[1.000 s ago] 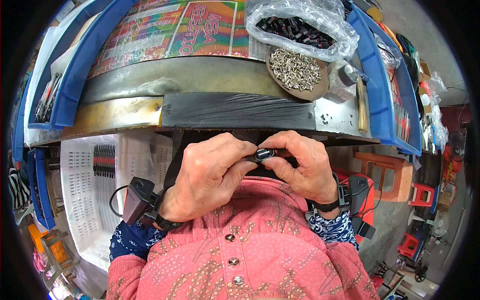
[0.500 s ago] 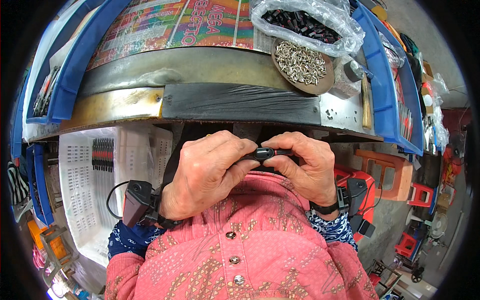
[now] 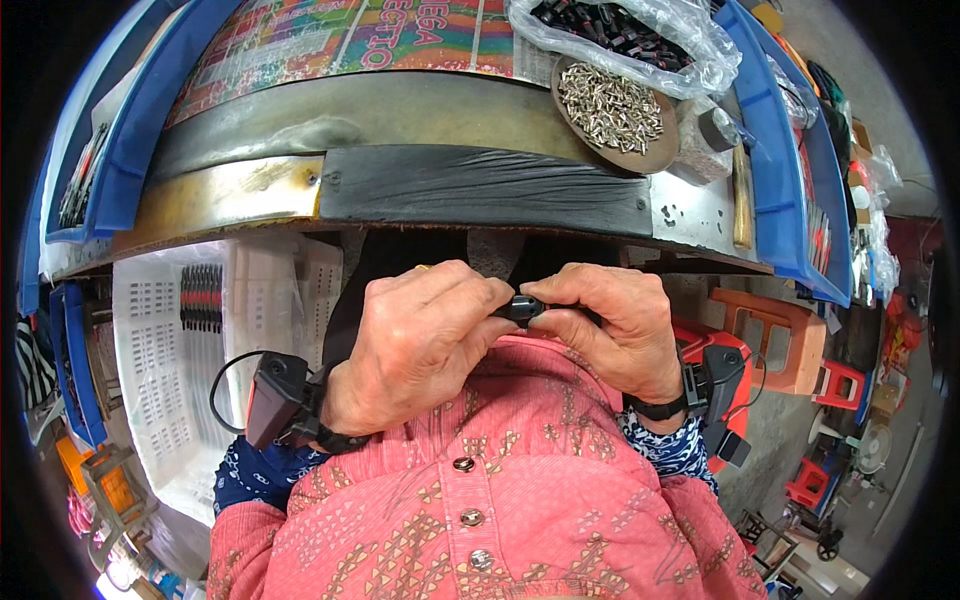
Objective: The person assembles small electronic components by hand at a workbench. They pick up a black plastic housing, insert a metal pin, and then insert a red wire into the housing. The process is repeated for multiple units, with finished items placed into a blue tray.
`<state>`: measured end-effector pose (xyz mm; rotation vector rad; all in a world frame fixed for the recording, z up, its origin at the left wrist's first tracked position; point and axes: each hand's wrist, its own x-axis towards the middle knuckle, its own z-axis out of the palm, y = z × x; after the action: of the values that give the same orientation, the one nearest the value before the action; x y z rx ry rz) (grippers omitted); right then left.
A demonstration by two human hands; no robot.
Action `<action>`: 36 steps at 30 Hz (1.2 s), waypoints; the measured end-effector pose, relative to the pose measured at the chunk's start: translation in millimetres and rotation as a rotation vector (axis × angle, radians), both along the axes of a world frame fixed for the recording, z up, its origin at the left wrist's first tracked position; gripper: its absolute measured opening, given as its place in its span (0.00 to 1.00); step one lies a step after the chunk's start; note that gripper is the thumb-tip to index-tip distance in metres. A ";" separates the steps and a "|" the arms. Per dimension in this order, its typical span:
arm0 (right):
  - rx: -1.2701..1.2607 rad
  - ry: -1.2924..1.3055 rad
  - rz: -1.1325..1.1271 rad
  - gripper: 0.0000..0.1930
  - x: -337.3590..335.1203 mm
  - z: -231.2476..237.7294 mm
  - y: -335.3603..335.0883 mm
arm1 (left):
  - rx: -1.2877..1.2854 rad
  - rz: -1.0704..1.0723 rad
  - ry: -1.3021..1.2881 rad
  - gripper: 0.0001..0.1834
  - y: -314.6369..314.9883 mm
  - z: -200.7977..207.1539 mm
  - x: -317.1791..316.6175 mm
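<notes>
At the centre of the frame, just below the table edge, the left hand and right hand pinch a black part from opposite sides. Keep both grips firm, hold the part's ends in line, and apply force evenly to prevent slipping.
</notes>
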<state>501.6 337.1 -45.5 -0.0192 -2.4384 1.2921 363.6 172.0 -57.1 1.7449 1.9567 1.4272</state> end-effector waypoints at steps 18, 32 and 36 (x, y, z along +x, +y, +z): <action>-0.070 0.007 -0.008 0.11 -2.5 6.5 5.1 | 0.078 0.051 0.012 0.16 11.7 4.9 -4.1; 0.070 0.026 -0.294 0.10 -7.9 36.6 29.4 | 0.034 0.065 -0.051 0.14 23.1 23.8 -15.8; 0.566 0.165 -0.421 0.12 -24.0 30.8 46.8 | 0.019 0.086 -0.069 0.12 23.5 26.8 -22.5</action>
<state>477.6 383.9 -14.7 -0.2479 -2.3939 0.3930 341.0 195.5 -30.2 1.6154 2.0107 1.5172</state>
